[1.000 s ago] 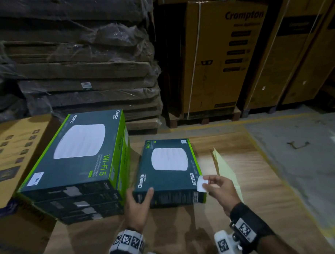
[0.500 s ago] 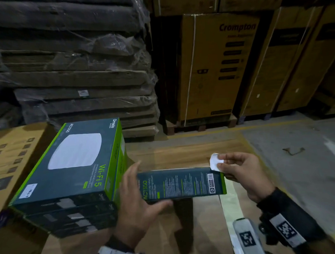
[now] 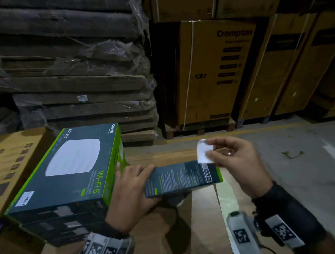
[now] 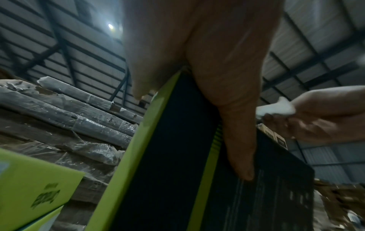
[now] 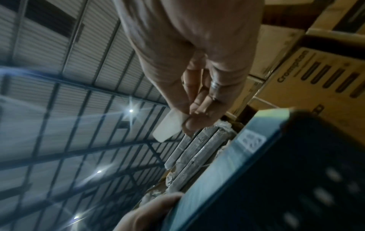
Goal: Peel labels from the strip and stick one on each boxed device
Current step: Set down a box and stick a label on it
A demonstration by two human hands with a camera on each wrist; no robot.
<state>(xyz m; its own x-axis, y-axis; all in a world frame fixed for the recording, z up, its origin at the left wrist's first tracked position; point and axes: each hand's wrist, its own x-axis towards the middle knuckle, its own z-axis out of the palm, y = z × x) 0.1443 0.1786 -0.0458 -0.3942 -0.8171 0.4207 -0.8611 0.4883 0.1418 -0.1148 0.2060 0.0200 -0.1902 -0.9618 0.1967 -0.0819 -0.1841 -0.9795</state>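
My left hand (image 3: 140, 184) grips a dark green-edged device box (image 3: 183, 177) by its left end and holds it tipped up on edge, its printed side facing me. The thumb (image 4: 237, 140) lies across that box (image 4: 168, 156). My right hand (image 3: 208, 149) pinches a small white label (image 3: 202, 152) just above the box's right end, apart from it. The same label (image 5: 169, 126) shows between thumb and fingertips in the right wrist view. A stack of identical boxes (image 3: 69, 168) stands at the left; the top one carries a white label (image 3: 25, 198).
A pale backing strip (image 3: 226, 199) lies on the wooden table (image 3: 185, 230) under my right wrist. A tan carton (image 3: 10, 160) sits at the far left. Wrapped pallets (image 3: 75, 73) and tall brown cartons (image 3: 218, 77) stand behind. Concrete floor (image 3: 297, 160) lies to the right.
The box lay flat on the table; my left hand has tipped it up on edge and lifted it. My right hand rose with the label from the box's near corner to above its right end.
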